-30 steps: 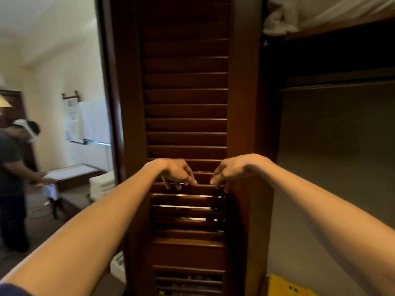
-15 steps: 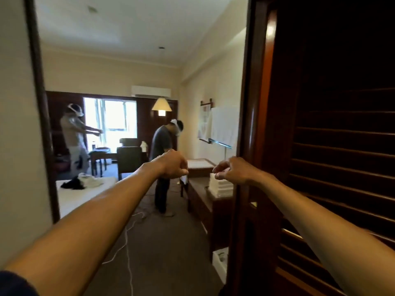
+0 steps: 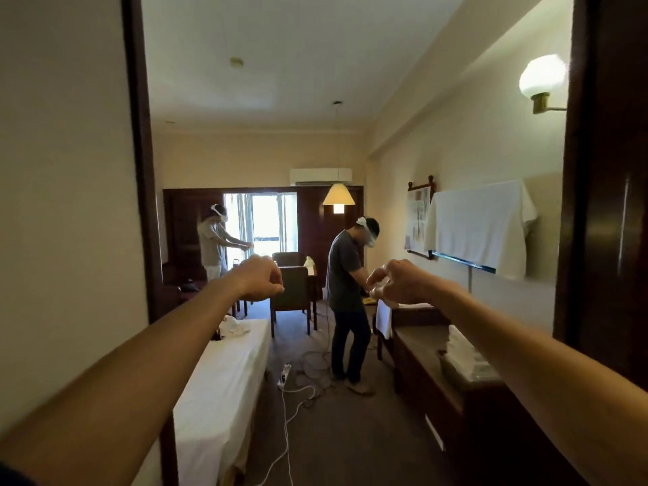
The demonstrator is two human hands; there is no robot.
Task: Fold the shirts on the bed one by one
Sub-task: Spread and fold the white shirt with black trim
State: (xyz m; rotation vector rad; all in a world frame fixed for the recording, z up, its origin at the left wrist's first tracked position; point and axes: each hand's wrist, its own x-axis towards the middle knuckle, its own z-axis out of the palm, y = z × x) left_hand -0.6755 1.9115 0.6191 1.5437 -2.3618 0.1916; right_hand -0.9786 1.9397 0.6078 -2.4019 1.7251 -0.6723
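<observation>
1. Left hand (image 3: 261, 277): arm stretched fwd at chest height, fingers curled in, thumb tip against the fingertips. Nothing in it, touches nothing.
2. Right hand (image 3: 403, 282): also out in front, fingers bent inward in a loose curl w/ thumb tucked near them. Holds nothing visible; some blur at the fingertips.
3. The two hands are level w/ each other, well apart, both in mid-air.
4. Shirts (image 3: 233, 327): small crumpled heap, pale cloth w/ a dark piece beside it, lying on the far part of the bed (image 3: 224, 384), well ahead of the left hand. Can't tell how many.
5. Bed: long, narrow, smooth white sheet, sits lower left behind a dark wood door frame (image 3: 140, 163).
6. Floor: dark carpet, white cable (image 3: 287, 426) and a power strip lying loose between bed and a dark wood sideboard (image 3: 420, 373).
7. Sideboard on the right carries a stack of folded white cloth (image 3: 463, 349).
8. White sheet (image 3: 480, 226) draped over sth flat on the right wall; round glass wall lamp (image 3: 541, 77) above it, cone-shaped pendant lamp (image 3: 338, 195) further back.
9. Two other persons stand deeper in the room, one in a dark tee (image 3: 345, 271), one in a light tee (image 3: 210, 242) near the bright window.
</observation>
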